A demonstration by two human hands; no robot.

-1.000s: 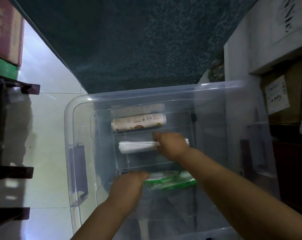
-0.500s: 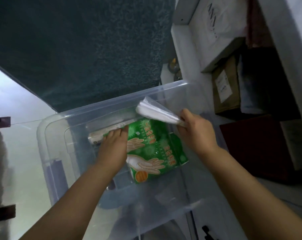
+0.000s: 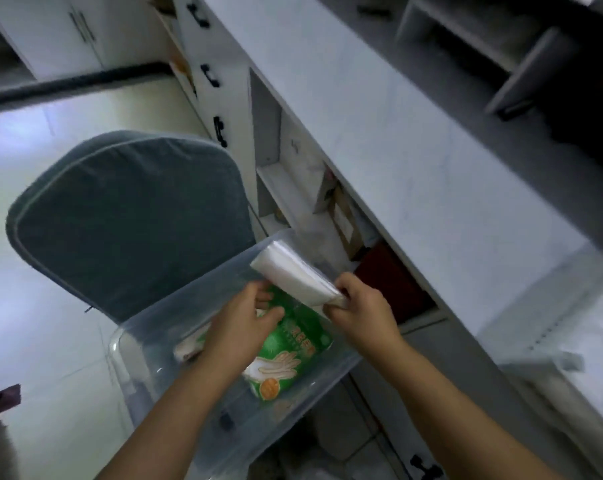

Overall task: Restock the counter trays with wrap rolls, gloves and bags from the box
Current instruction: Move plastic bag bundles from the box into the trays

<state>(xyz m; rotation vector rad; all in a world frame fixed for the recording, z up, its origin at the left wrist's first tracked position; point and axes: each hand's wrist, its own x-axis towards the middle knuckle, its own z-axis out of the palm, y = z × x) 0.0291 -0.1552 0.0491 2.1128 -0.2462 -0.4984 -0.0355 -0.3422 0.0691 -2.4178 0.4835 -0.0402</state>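
Note:
A clear plastic box (image 3: 147, 344) sits on a grey-blue cushioned seat (image 3: 120, 216). My left hand (image 3: 237, 327) grips a green pack of gloves (image 3: 286, 355), printed with white hands, held above the box. My right hand (image 3: 359, 310) holds a white roll of plastic bags (image 3: 293, 275) by its near end, raised over the box's far rim. A wrap roll (image 3: 189, 344) lies in the box, mostly hidden behind my left wrist.
A long white counter (image 3: 414, 161) runs along the right, with open shelves (image 3: 286, 188) holding cartons under it. Grey trays (image 3: 521, 64) stand at the counter's far right. Pale floor tiles (image 3: 33, 341) lie to the left.
Both hands have lifted the glove pack and the bag roll out of the box. My view has swung up and right, so the counter now shows.

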